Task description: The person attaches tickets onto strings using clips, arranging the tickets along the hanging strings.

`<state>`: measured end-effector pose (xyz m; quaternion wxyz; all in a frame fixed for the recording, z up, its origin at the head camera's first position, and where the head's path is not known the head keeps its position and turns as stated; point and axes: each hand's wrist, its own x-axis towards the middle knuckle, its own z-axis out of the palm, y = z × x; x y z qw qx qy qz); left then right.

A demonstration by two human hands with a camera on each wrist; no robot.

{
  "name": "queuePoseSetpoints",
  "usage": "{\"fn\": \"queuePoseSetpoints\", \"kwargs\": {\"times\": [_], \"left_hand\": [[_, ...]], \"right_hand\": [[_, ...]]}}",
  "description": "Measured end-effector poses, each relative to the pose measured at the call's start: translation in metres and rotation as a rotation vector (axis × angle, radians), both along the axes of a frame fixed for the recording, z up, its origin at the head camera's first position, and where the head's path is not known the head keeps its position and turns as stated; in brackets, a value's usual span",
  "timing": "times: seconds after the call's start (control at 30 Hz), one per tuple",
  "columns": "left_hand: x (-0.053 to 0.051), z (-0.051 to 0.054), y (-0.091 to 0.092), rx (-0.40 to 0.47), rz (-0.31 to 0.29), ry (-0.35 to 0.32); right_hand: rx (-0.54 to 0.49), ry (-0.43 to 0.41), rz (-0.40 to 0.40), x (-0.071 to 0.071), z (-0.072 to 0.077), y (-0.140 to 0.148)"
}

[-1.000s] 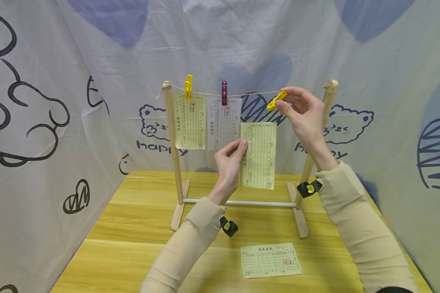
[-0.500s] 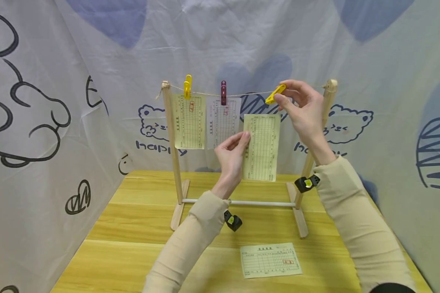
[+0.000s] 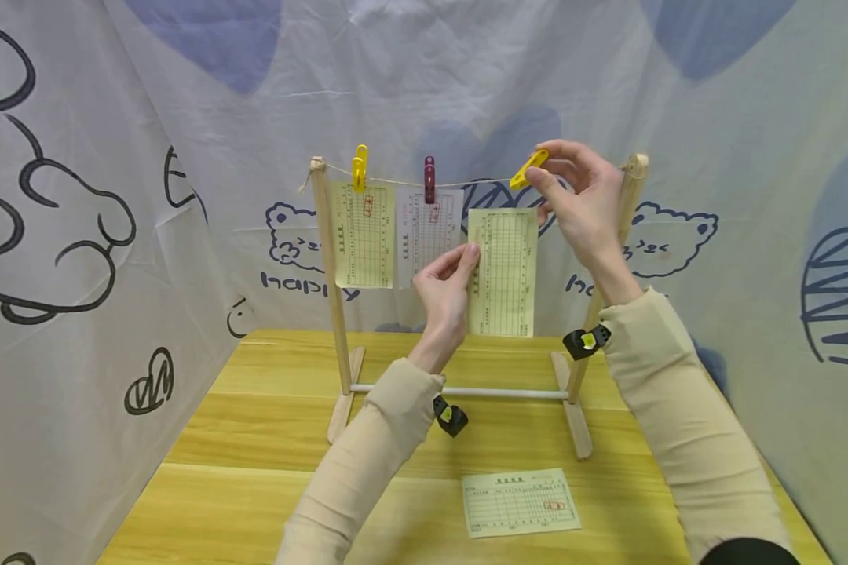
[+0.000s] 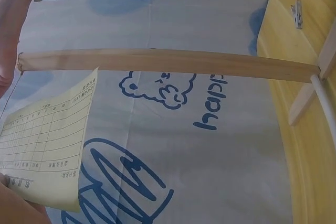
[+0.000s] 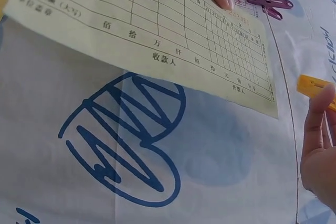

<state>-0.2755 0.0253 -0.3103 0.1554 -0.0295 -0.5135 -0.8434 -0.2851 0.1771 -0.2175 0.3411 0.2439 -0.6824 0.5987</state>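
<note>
My left hand (image 3: 447, 294) pinches the left edge of a pale yellow receipt slip (image 3: 505, 275), which hangs upright just under the string (image 3: 480, 181). Between thumb and fingers of my right hand (image 3: 585, 200) is a yellow clothespin (image 3: 529, 169), tilted and close to the string, above the slip's upper right corner. In the right wrist view the slip's top edge is apart from the string. To the left, a yellow slip (image 3: 364, 243) hangs under another yellow clothespin (image 3: 360, 168), and a whitish slip (image 3: 429, 227) hangs under a dark red clothespin (image 3: 429, 180).
The string runs between two wooden posts (image 3: 333, 298), joined low down by a white rod (image 3: 502, 392). Another slip (image 3: 521, 504) lies flat on the wooden table (image 3: 219, 471). A small clothespin (image 4: 298, 14) lies on the table in the left wrist view. A printed cloth hangs behind.
My left hand has raised the slip toward the string. My right hand, with the yellow clothespin, has moved up a little. The hanging slips stay as they were.
</note>
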Motion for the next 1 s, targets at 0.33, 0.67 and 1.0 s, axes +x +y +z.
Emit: {"fn": "queuePoseSetpoints", "kwargs": {"times": [0.33, 0.67, 1.0], "left_hand": [[-0.003, 0.004, 0.001, 0.009, 0.002, -0.003], [-0.007, 0.006, 0.003, -0.007, 0.009, -0.008], [-0.008, 0.010, 0.004, -0.010, 0.019, -0.005]], "right_hand": [[0.057, -0.001, -0.045, -0.003, 0.010, -0.002], [0.075, -0.003, -0.050, -0.008, 0.020, -0.002], [0.105, -0.055, -0.106, -0.012, 0.029, -0.006]]}}
